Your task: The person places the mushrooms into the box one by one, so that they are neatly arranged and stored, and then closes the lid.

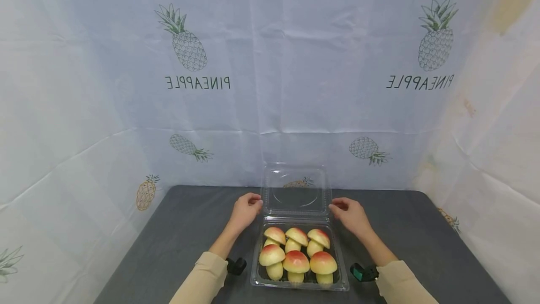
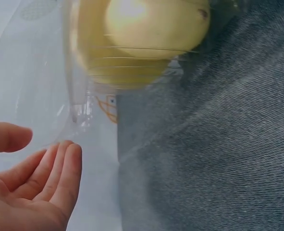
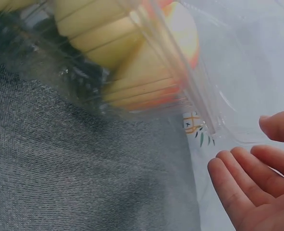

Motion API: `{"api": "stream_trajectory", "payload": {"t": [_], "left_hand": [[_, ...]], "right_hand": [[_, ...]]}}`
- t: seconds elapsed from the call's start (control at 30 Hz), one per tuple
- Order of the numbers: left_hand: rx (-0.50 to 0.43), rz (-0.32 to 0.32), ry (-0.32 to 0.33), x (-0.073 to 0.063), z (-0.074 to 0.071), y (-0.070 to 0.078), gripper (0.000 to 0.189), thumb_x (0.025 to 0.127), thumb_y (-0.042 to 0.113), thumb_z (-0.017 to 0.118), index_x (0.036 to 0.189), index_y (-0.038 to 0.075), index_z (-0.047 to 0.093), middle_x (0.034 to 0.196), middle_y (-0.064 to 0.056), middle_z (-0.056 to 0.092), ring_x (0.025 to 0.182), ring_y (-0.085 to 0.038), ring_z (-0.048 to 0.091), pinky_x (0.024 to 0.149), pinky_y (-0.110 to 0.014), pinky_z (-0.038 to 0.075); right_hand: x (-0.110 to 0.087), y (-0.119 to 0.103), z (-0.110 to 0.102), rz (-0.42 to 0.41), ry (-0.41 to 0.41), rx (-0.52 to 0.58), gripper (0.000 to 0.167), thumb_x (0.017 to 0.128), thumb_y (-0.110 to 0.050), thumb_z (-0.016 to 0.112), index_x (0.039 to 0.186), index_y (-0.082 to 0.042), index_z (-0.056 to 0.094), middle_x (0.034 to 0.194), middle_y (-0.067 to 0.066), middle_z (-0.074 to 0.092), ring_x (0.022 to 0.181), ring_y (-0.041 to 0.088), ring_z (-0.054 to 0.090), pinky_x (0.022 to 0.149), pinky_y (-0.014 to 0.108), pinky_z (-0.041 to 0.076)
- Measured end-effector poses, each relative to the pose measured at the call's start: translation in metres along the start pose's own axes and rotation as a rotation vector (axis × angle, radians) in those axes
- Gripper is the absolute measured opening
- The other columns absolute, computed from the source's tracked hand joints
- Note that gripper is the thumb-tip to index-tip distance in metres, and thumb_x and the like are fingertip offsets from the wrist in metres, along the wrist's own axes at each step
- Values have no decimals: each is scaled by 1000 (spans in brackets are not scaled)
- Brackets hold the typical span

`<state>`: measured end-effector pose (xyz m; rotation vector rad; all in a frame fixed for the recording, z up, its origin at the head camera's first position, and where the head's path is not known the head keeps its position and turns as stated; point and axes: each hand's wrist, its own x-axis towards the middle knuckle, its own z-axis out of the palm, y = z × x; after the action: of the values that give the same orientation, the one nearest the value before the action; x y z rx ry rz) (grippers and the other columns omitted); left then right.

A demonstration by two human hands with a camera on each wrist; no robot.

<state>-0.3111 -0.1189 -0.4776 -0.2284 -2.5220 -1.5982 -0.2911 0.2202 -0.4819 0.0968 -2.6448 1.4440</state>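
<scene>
A clear plastic clamshell box (image 1: 257, 279) stands on the dark table with its hinged lid (image 1: 300, 208) raised at the back. Inside sit several mushroom-shaped pieces (image 1: 296, 262), yellow with red-blushed caps, in two rows. At the lid's left side is my left hand (image 1: 246, 210); in the left wrist view its fingers (image 2: 65, 175) are fairly straight, the thumb apart from them, close to the clear plastic edge. My right hand (image 1: 349, 215) mirrors it at the lid's right side, fingertips right by the edge, with extended fingers (image 3: 233, 180) and the thumb held apart.
The dark grey tabletop (image 1: 168, 233) surrounds the box on both sides. Behind it hangs a pale curtain (image 1: 295, 83) printed with pineapples, and similar cloth closes off left and right. Each wrist wears a small black camera (image 1: 236, 266).
</scene>
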Motion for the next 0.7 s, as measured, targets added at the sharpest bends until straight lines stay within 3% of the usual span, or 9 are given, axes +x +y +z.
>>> {"api": "stream_trajectory", "payload": {"t": [0.23, 0.47, 0.7], "left_hand": [[-76, -12, -4, 3, -3, 8, 27, 100, 7, 61, 120, -11, 63, 98, -16, 69, 82, -28, 71, 72, -37, 61], [-101, -27, 2, 4, -7, 18, 28, 101, 6, 59, 121, -12, 62, 98, -16, 68, 83, -28, 70, 74, -38, 61], [-112, -44, -9, 4, -13, 29, 26, 103, 10, 59, 121, -8, 64, 102, -16, 67, 91, -29, 69, 82, -45, 60]], "right_hand": [[0, -5, -5, 4, -4, 43, 43, 101, -23, 66, 132, 6, 61, 118, 21, 68, 92, 27, 71, 81, 42, 60], [1, -12, -10, -36, -1, 77, 42, 102, -21, 64, 133, 7, 59, 119, 24, 67, 93, 29, 71, 80, 39, 60], [1, -20, -15, -22, 12, 122, 41, 103, -21, 64, 133, 6, 59, 118, 22, 67, 103, 33, 69, 87, 44, 59]]}}
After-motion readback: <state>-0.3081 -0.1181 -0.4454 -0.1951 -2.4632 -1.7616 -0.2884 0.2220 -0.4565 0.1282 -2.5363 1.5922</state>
